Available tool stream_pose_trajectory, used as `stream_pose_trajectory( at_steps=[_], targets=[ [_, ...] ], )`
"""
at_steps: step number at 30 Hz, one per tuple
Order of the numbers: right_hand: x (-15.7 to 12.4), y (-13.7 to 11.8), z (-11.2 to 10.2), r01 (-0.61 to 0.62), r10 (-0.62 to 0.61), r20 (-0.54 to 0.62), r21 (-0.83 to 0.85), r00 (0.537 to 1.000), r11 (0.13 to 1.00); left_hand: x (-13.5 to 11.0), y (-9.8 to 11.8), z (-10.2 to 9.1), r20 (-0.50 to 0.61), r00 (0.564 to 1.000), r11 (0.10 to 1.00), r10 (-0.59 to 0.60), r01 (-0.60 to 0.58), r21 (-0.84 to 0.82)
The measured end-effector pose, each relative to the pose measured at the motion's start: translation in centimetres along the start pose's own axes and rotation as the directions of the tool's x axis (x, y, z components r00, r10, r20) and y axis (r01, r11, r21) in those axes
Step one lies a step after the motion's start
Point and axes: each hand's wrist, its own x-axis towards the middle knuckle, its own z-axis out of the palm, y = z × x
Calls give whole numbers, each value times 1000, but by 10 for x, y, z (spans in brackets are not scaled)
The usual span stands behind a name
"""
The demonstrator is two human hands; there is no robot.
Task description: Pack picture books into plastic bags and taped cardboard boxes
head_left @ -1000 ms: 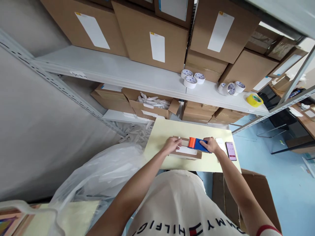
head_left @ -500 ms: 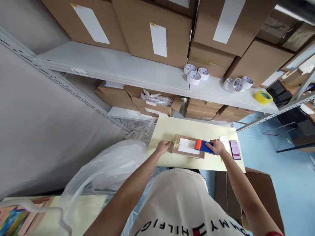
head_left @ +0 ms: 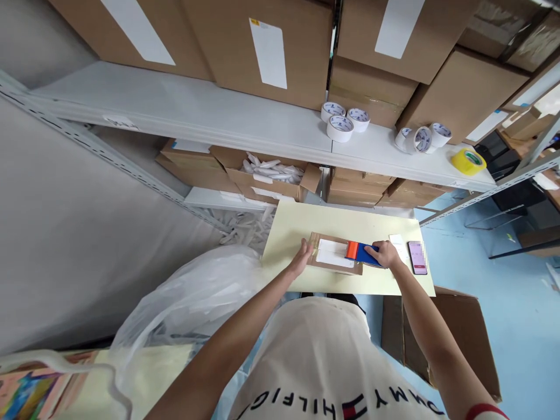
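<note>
A small cardboard box (head_left: 315,266) with a white label (head_left: 334,254) on top lies on the pale yellow table (head_left: 301,217). My left hand (head_left: 301,258) rests against the box's left end with its fingers stretched out, gripping nothing. The blue and orange tape dispenser (head_left: 366,254) is in my right hand (head_left: 385,254), fingers wrapped round its blue body. Its orange end sits over the right part of the label. The tape roll in it is mostly hidden by my hand.
A phone (head_left: 417,257) and white paper (head_left: 397,241) lie on the table's right side. White tape rolls (head_left: 340,128) and a yellow roll (head_left: 468,161) sit on the shelf (head_left: 262,126). Plastic wrap (head_left: 196,286) bulges at left; an open carton (head_left: 459,332) stands at lower right.
My left hand has gone from a pinch by the box's left edge to stretched fingers against that end. The dispenser stays in nearly the same place on the box. The camera view has shifted slightly.
</note>
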Motion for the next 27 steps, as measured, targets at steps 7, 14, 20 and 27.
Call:
stream_pose_trajectory(
  at_steps=[7,14,20,27],
  targets=[
    [-1,-5,-4,-28,29,40,-26,999,999,6,54,16,544,809,195,225,-584,788],
    [4,4,-14,-13,18,144,-40,989,999,9,59,21,523,824,138,219,-556,819],
    [-7,76,-9,-45,49,183,-28,982,999,7,63,10,516,842,120,161,-535,836],
    [30,66,29,19,-13,242,-24,970,1000,1,64,-8,423,901,58,99,-430,901]
  ],
)
